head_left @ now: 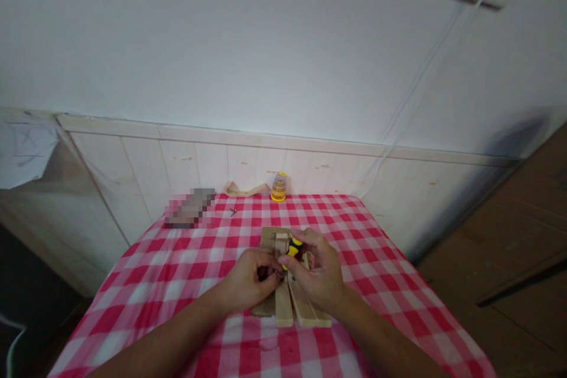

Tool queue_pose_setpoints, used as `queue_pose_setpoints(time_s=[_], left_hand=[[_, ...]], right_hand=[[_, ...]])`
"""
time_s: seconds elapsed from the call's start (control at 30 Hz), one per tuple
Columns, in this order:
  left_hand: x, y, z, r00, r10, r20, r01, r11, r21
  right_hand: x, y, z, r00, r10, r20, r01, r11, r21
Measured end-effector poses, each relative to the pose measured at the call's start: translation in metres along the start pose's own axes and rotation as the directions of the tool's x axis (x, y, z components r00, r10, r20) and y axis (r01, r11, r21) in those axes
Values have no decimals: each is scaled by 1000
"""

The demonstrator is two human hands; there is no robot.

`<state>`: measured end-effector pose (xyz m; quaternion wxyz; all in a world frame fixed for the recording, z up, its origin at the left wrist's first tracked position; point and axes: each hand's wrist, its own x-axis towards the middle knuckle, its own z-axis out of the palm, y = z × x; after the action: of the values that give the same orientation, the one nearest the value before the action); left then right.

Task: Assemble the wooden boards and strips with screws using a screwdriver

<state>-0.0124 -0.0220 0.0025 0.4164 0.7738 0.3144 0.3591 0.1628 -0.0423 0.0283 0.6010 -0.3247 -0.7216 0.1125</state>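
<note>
In my right hand (322, 274) is a small screwdriver (295, 246) with a yellow and black handle, slanting down to the left. My left hand (250, 277) pinches close by the screwdriver's tip; what sits between thumb and finger is too small to make out. Under both hands lie pale wooden pieces (284, 307), with two long bars pointing toward me. A small wooden block (282, 240) shows just beyond my fingers. Beneath them is a flat brown board (268, 237), partly hidden by my hands.
A red and white checked cloth (212, 283) covers the table. At the back stand a yellow-based screwdriver bit case (279, 187) and a curved pale wooden piece (245, 190). A small metal item (233, 211) lies nearby, with a blurred-out flat object (190, 209) to the left.
</note>
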Motion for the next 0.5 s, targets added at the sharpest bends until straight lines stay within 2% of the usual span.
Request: queue_pose_setpoints(time_s=[0.2,0.5], left_hand=[[-1,-4,1,1000,11,-20,-11,1000,5],[0,-9,3,999,27,-36,-28,999,-21]], right_hand=[[-1,0,-2,1000,-7,-11,7,1000,-12],[-6,-3,-8,992,88,95,-97,990,100]])
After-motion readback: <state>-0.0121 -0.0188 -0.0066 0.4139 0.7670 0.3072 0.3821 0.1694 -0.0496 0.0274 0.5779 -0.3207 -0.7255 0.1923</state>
